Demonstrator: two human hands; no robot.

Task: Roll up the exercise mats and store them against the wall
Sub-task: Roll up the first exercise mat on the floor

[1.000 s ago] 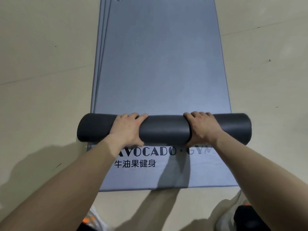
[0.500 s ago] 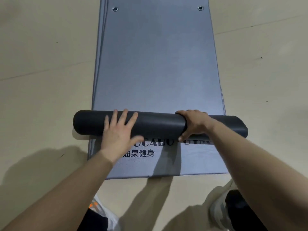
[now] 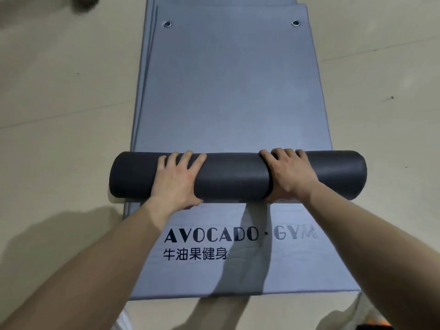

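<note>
A dark grey roll [image 3: 233, 179] of the top exercise mat lies across a stack of blue-grey mats [image 3: 233, 91]. My left hand [image 3: 177, 179] presses on the roll's left half with fingers curled over its far side. Over the right half sits my right hand [image 3: 289, 177], gripping the roll the same way. The flat part of the top mat stretches away to two metal eyelets [image 3: 167, 24] at its far end. The mat underneath shows the print "AVOCADO · GYM" [image 3: 240, 234] near me.
The stack lies on a beige floor [image 3: 59, 103] with room on both sides. Edges of several mats show along the stack's left side [image 3: 142, 91]. My shoes [image 3: 371, 322] stand at the bottom edge, just short of the stack.
The roll has moved farther away along the mat, uncovering the whole printed name beneath. My left hand went from spread flat to curled over the roll. Both hands again grip its top.
</note>
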